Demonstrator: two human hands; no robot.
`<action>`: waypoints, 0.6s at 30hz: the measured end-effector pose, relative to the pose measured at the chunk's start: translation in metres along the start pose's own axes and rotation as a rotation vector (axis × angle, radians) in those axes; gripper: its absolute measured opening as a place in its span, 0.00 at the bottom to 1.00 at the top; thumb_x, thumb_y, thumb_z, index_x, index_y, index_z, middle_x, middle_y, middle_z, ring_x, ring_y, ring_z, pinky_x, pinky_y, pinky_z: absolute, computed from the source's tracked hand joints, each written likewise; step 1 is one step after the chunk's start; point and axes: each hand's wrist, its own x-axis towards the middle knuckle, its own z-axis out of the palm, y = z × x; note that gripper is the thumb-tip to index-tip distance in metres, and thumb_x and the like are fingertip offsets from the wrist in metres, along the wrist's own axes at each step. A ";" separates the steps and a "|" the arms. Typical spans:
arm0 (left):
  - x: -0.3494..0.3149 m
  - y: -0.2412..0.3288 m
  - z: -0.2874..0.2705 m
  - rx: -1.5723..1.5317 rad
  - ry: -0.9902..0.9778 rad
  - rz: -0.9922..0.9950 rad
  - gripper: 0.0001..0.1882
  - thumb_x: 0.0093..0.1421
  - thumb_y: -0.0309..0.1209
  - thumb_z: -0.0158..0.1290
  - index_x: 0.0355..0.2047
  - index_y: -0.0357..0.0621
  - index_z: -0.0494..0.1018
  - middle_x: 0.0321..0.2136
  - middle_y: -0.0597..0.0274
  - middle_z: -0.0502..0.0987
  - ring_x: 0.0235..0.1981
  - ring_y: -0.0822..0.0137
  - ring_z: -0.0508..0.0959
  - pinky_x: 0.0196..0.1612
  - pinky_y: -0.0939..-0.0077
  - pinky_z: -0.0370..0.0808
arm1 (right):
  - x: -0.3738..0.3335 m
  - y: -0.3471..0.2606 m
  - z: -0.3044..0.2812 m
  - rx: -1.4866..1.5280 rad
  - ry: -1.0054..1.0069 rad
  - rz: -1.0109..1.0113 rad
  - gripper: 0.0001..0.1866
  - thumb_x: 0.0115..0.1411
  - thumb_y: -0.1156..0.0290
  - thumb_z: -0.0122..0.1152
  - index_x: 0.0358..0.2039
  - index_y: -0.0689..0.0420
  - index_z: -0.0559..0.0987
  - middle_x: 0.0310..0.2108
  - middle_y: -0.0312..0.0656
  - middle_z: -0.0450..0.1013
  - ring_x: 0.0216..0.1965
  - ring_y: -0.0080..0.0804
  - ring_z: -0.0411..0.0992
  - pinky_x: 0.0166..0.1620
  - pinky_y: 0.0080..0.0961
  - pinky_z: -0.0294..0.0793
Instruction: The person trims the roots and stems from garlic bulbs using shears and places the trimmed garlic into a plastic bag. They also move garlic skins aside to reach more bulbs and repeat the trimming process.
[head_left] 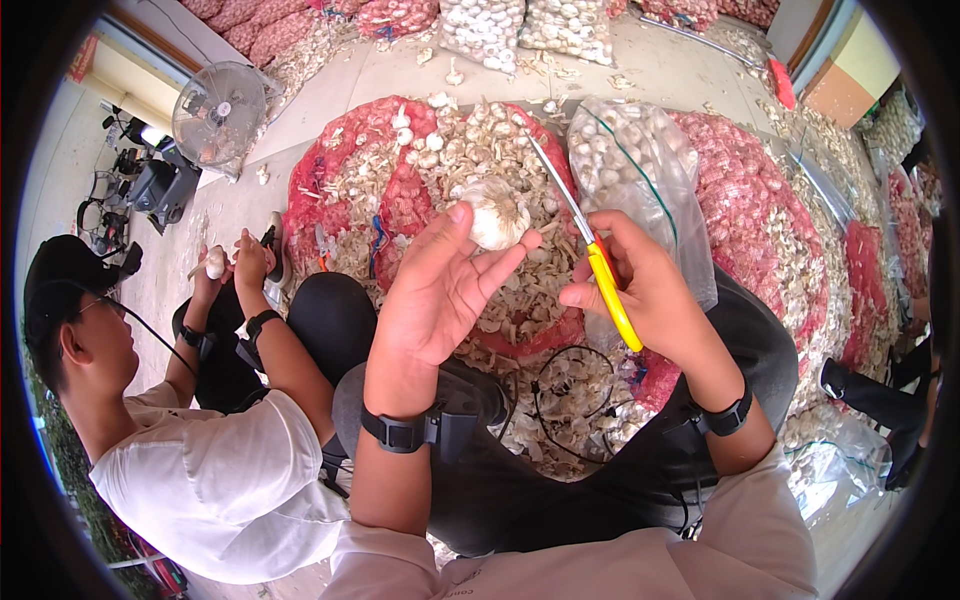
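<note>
Between the thumb and fingertips of my left hand (440, 280) is a large whitish garlic bulb (494, 214), its rough, fibrous face turned partly to the right. My right hand (640, 285) grips a pair of scissors (612, 295) by the yellow handles. Their metal blades point up and to the left, just right of the bulb and apart from it. Beneath both hands lies a heap of loose garlic bulbs and dry skins (470, 150) on red mesh sacking (345, 130).
A clear plastic bag of garlic (635, 160) stands beyond my right hand, beside a large red mesh sack (750, 210). At my left sits another person (210, 450) holding a garlic bulb. A fan (218, 115) stands far left. Black cable (540, 410) loops between my knees.
</note>
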 end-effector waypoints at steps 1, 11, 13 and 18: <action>0.001 0.000 0.001 -0.021 0.013 0.003 0.26 0.67 0.37 0.48 0.58 0.31 0.60 0.55 0.43 0.68 0.55 0.45 0.72 0.56 0.66 0.76 | 0.000 0.005 0.003 -0.002 0.002 0.000 0.35 0.51 0.56 0.73 0.52 0.62 0.67 0.33 0.47 0.71 0.30 0.35 0.69 0.38 0.28 0.72; -0.001 -0.004 0.011 0.028 0.047 0.079 0.16 0.62 0.23 0.54 0.49 0.35 0.65 0.45 0.50 0.75 0.51 0.54 0.76 0.56 0.68 0.76 | -0.009 -0.002 0.019 -0.233 -0.037 -0.150 0.43 0.54 0.52 0.69 0.58 0.66 0.57 0.48 0.64 0.62 0.49 0.56 0.67 0.50 0.39 0.68; 0.000 -0.011 0.008 0.129 0.125 0.134 0.20 0.63 0.23 0.51 0.54 0.34 0.63 0.50 0.47 0.73 0.55 0.53 0.73 0.58 0.67 0.74 | -0.010 -0.005 0.020 -0.276 -0.027 -0.172 0.44 0.53 0.52 0.70 0.58 0.66 0.58 0.48 0.63 0.62 0.49 0.58 0.67 0.50 0.40 0.68; 0.001 -0.014 0.011 0.175 0.128 0.133 0.20 0.61 0.20 0.52 0.54 0.36 0.64 0.48 0.50 0.74 0.51 0.59 0.76 0.55 0.69 0.77 | -0.012 -0.007 0.020 -0.353 0.004 -0.256 0.44 0.50 0.53 0.72 0.57 0.63 0.60 0.46 0.60 0.64 0.47 0.60 0.67 0.48 0.41 0.69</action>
